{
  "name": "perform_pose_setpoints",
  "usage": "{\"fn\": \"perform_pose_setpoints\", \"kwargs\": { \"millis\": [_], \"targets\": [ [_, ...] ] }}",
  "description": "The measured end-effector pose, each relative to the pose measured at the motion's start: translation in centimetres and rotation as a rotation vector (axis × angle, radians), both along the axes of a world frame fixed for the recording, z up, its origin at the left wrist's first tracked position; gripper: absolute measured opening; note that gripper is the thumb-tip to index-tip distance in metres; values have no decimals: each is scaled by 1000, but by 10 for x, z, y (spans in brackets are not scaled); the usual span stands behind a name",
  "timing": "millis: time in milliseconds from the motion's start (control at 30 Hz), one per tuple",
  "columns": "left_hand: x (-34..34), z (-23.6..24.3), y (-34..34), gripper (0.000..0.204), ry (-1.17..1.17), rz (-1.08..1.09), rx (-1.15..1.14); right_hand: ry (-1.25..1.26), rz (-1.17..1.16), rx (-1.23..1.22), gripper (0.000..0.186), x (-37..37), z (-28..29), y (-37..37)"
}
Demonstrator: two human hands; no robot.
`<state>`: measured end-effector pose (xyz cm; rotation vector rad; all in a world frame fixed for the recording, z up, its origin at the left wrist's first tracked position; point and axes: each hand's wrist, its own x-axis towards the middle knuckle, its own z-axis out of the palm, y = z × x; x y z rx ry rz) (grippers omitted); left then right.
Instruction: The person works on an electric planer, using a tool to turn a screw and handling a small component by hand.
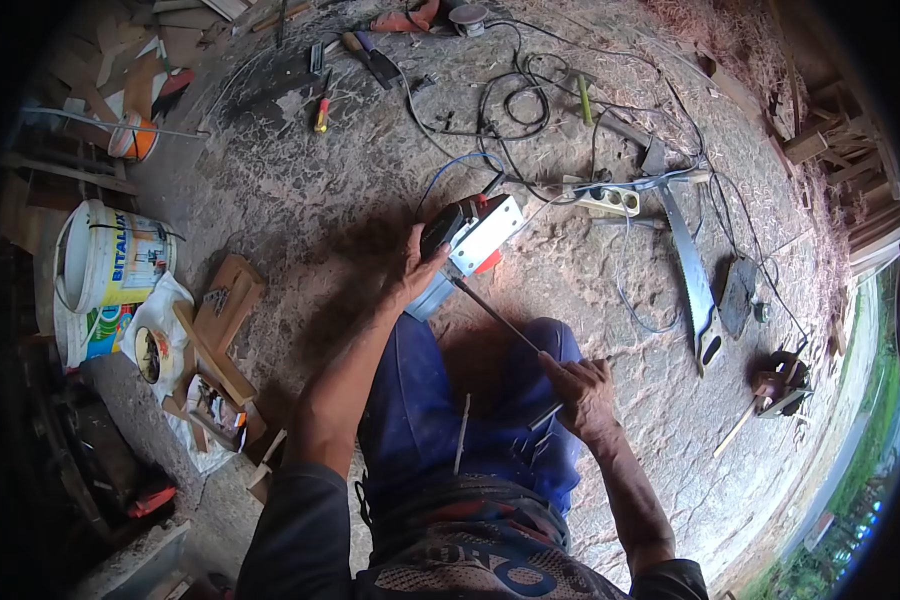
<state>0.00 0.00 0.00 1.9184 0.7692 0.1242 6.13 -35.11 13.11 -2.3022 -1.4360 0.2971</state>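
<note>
Left hand (pixel 410 275) clamps the black-and-white power tool (pixel 473 232) at frame centre. Right hand (pixel 582 392), lower right, is closed on a thin dark metal rod (pixel 495 315) whose long axis runs diagonally up-left to the tool.

The person wears blue trousers (pixel 440 400), creased over the knees at the frame's centre. A dark long-sleeved top (pixel 300 540) with a patterned front panel fills the lower edge. Both sleeves are pushed up, forearms bare.

Rough stone floor (pixel 610 300), glossy plastic bucket (pixel 110 260), metal saw blade (pixel 688 255)
</note>
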Motion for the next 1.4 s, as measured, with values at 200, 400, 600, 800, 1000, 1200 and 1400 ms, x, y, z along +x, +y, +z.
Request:
{"fn": "perform_pose_setpoints", "kwargs": {
  "millis": [200,400,600,800,1000,1200,1400],
  "targets": [
    [-18,12,15,61,27,3,57,24,-4,51,61,-14,-10,16],
    [-11,11,10,61,-7,-4,17,-73,38,51,59,-6,-5,14],
    [-5,4,7,59,-21,13,19,-157,94,64,52,15,-3,15],
    [-1,6,-1,58,-92,32,7,-86,7,132,32,16,-9,20],
    [0,-2,-4,60,-137,30,-59,87,-156,148,18,16,-18,18],
    [-4,-6,-3,64,-116,19,-66,197,-128,158,32,24,-10,19],
    [2,7,0,64,-197,7,-99,39,18,34,60,9,22,12]
  ]
}}
